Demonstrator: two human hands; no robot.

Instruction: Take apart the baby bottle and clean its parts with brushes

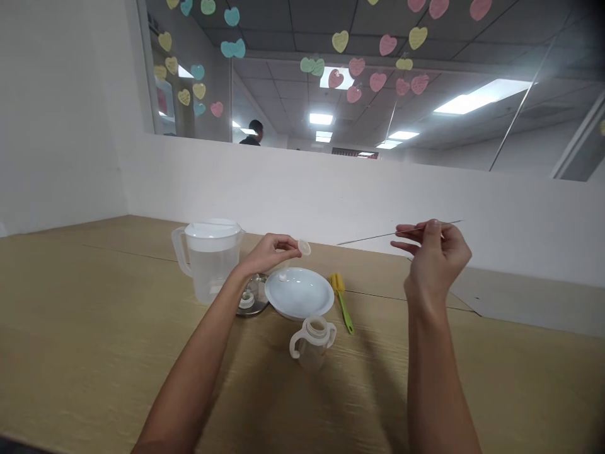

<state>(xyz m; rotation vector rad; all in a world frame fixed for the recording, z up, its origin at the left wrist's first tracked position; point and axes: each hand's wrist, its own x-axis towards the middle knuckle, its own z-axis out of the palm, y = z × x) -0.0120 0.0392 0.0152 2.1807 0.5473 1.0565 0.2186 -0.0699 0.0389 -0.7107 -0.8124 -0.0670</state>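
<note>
On my feed the left hand (271, 253) is closed in a light pinch, with a small see-through disc (304, 248) held at its rim between thumb and fingertips. The disc sits up in the air at the far side of that hand, above the worktop (94, 315) and a little beyond the white plate (302, 293). To my eye that rim pinch is the right way to work: the disc looks soft and thin, so gentle pressure at the edge should keep it flat and leave its face uncovered, while a harder squeeze could fold it or flick it away.

The right hand (437, 255) is raised well to the right, with its fingers (411, 230) drawn together and pointing left. A thin dark line runs past them, but I cannot tell whether that hand grips something slender or nothing at all (the line could just be a seam behind it).

Around the hands, a lidded plastic jug (211, 265) with water in it stands to the far left. A shiny round lid (250, 301) lies just beside the plate's left edge, and a yellow-and-green bottle brush (341, 302) lies just to its right. Nearer me stands a two-handled baby cup (312, 345) with no lid on it. Beyond a window dotted with paper hearts (340, 41), another person (253, 133) stands in the distance.
</note>
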